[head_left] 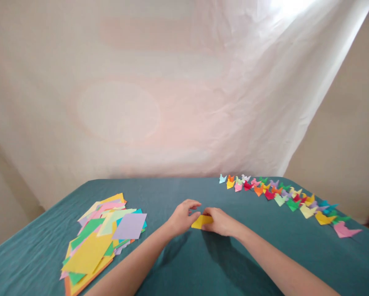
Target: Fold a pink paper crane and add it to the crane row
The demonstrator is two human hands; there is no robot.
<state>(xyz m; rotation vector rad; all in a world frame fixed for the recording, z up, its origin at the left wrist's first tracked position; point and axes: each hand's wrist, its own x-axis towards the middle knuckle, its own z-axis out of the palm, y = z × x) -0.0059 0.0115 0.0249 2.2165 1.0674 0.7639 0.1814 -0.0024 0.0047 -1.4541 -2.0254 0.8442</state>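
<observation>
A small piece of folded yellow origami paper [199, 222] is held just above the cloth at the middle of the table. My right hand [220, 222] has its fingers closed on the paper's right side, covering part of it. On the other side, my left hand [183, 216] is open, its fingers apart and curved. Its thumb tip is at the paper's upper left edge; whether it touches I cannot tell.
A loose pile of coloured paper squares [90, 250] lies at the left. Rows of small folded paper cranes [269, 195] run along the right side. Dark green cloth [172, 189] covers the table, and a pale sheet [172, 102] hangs behind.
</observation>
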